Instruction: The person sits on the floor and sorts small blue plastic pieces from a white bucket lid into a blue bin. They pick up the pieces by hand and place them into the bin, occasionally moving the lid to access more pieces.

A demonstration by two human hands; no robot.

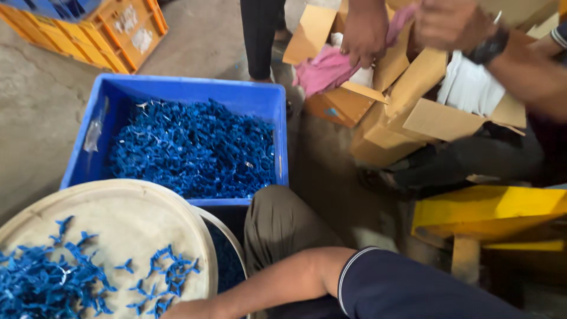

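The concrete floor (pixel 35 106) carries everything, and the biggest thing on it is a blue crate (pixel 177 85) standing near the middle, heaped with small blue plastic pieces (pixel 195 147) that fill it wall to wall. A scrap of clear plastic film (pixel 93 133) hangs at its left wall. Just in front of the crate, overlapping its near edge, a round pale tray (pixel 136 207) sits low and close to the body, likely so pieces can be spread thin and picked over within easy reach. A smaller lot of loose blue pieces (pixel 47 277) lies along the tray's near left edge, thinning out toward its middle. At the far right, open cardboard boxes (pixel 413 112) lean against each other, with a pink cloth (pixel 322 68) spilling from one. A co-worker's two hands (pixel 363 29) are in among the flaps there, one wrist wearing a dark watch (pixel 487 47). A yellow stool (pixel 490 210) stands at the right edge, and an orange crate (pixel 118 29) at the far left corner. The person's right hand (pixel 183 310) reaches across a bent knee to the tray's near edge, just beside the scattered pieces. It is cut off by the frame, so I cannot tell how far it is open or whether it holds anything. The left hand is out of sight.
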